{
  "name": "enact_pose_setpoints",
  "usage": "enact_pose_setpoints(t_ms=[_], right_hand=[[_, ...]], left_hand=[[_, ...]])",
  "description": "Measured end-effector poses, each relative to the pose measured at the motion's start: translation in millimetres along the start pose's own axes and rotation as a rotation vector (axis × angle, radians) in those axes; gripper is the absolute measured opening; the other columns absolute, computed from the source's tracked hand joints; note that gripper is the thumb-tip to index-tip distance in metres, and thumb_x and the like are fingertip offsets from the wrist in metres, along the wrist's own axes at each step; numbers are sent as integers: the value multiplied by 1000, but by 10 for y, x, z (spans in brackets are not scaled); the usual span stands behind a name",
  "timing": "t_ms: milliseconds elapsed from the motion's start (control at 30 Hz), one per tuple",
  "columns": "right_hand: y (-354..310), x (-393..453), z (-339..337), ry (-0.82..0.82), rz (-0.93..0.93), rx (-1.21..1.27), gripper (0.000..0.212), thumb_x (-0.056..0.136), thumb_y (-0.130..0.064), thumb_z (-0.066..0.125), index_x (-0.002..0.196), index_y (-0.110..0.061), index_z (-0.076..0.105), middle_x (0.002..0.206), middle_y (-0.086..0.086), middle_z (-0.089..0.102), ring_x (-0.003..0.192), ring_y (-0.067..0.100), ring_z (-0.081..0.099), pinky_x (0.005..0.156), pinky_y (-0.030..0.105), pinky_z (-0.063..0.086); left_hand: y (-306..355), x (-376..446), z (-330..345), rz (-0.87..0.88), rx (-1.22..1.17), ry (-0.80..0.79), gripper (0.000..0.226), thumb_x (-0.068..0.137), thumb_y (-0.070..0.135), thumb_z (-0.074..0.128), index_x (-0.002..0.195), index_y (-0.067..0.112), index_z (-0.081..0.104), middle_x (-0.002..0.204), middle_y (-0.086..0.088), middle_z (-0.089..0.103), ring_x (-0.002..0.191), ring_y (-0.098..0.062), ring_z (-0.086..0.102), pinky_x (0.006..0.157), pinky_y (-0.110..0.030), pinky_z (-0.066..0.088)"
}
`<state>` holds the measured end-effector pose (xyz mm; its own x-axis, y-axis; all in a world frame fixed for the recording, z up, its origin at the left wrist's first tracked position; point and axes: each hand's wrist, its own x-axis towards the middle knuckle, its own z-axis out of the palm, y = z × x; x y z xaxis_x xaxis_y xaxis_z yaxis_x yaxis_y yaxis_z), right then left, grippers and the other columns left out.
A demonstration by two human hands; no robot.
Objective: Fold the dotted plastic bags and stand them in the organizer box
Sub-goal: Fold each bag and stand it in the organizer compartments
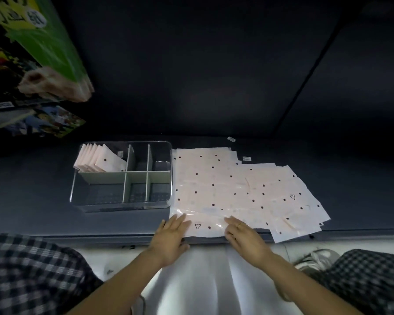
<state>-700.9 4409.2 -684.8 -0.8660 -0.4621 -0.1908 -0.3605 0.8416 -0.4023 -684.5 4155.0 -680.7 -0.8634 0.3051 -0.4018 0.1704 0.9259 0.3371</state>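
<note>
Both hands flat on near edge of top bag (205, 189), fingers straight and loosely spread, gripping nothing. Left hand (170, 238) on the bag's near-left corner, fingertips just left of the triangle mark. Right hand (245, 238) on the near edge further right, ring on one finger.

Bags lie in a loose pile on the dark table (350, 178), just right of the box (121, 176), touching or nearly touching its right wall; can't tell which. More bags (293, 201) fan out right of the top one. Top bag's long axis runs near to far, away from the fingers, so the rest of the sheet lies straight ahead of both hands. Near edge overhangs the table lip slightly.

Box is clear, with dividers. Folded bags (100, 160) stand in a leaning row in the far-left compartment; the other compartments look empty.

Judgement: start of a fold on the top bag. Likely needs the near edge lifted and carried far, or one side brought across. Left hand is nearer the box for later placing. Thin glossy plastic may slip or drag the sheet beneath.
</note>
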Motion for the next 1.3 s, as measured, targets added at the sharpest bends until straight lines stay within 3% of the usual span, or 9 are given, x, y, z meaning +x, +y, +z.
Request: enact_pose_setpoints(t_ms=[167, 300, 533, 667, 800, 900, 1033, 1200, 1300], right_hand=[[143, 62, -368, -98, 141, 396, 15, 93, -17, 58, 100, -12, 70, 111, -1, 69, 108, 10, 61, 94, 17, 43], [260, 92, -654, -138, 155, 539, 19, 80, -13, 72, 68, -27, 66, 74, -12, 70, 72, 3, 61, 71, 17, 46], [300, -1, -570, -241, 160, 655, 18, 75, -9, 73, 66, -20, 62, 75, -6, 71, 74, 5, 63, 73, 19, 46], [260, 28, -512, -316, 154, 522, 17, 83, -37, 68, 90, -22, 65, 97, -15, 66, 95, 0, 59, 89, 21, 45], [231, 170, -433, -125, 76, 57, 57, 85, -42, 64, 136, -27, 44, 148, -9, 34, 137, 9, 27, 110, 22, 25], [235, 271, -323, -130, 80, -81, 67, 87, -44, 59, 145, -28, 31, 156, -9, 17, 142, 8, 13, 113, 20, 15], [270, 312, -249, -74, 54, -171, 55, 89, -50, 53, 140, -31, 41, 154, -11, 25, 140, 6, 18, 112, 23, 19], [369, 386, -384, 35, -20, -220, 26, 93, -23, 53, 117, -21, 65, 129, -7, 58, 120, 11, 50, 95, 20, 36], [426, 429, -671, 157, -148, -321, 34, 58, 1, 77, 89, -15, 75, 89, 1, 73, 83, 19, 68, 70, 25, 52]], left_hand=[[72, 31, -93, 62, -63, 100, 60, 90, 47, 55, 143, 32, 34, 152, 13, 28, 144, -10, 14, 117, -28, 9], [142, 53, -258, 60, -153, 118, 34, 89, 41, 59, 122, 33, 59, 126, 14, 58, 119, -8, 49, 96, -22, 38], [158, 76, -265, 85, -130, -15, 10, 89, 25, 57, 91, 25, 67, 88, 8, 67, 88, -15, 60, 73, -28, 46], [78, 74, -282, 141, -103, -88, 16, 89, 34, 57, 101, 29, 65, 109, 14, 65, 103, -10, 58, 85, -27, 47], [49, 54, -180, 192, -56, -60, 15, 92, 29, 47, 102, 25, 58, 128, 10, 57, 119, -13, 50, 92, -32, 45], [7, 34, -83, 244, -27, -50, 19, 97, 32, 43, 112, 27, 55, 147, 15, 38, 136, -6, 34, 103, -24, 35], [-32, 54, -55, 259, -29, -37, 21, 99, 33, 41, 115, 28, 54, 153, 21, 23, 141, 3, 16, 103, -17, 28], [-10, 66, -44, 260, 8, -48, 24, 100, 31, 38, 114, 24, 55, 157, 17, 13, 145, -2, 8, 109, -19, 23], [-11, 58, -55, 234, 29, -36, 25, 100, 32, 36, 116, 24, 54, 158, 14, 10, 145, -4, 9, 109, -21, 27]])
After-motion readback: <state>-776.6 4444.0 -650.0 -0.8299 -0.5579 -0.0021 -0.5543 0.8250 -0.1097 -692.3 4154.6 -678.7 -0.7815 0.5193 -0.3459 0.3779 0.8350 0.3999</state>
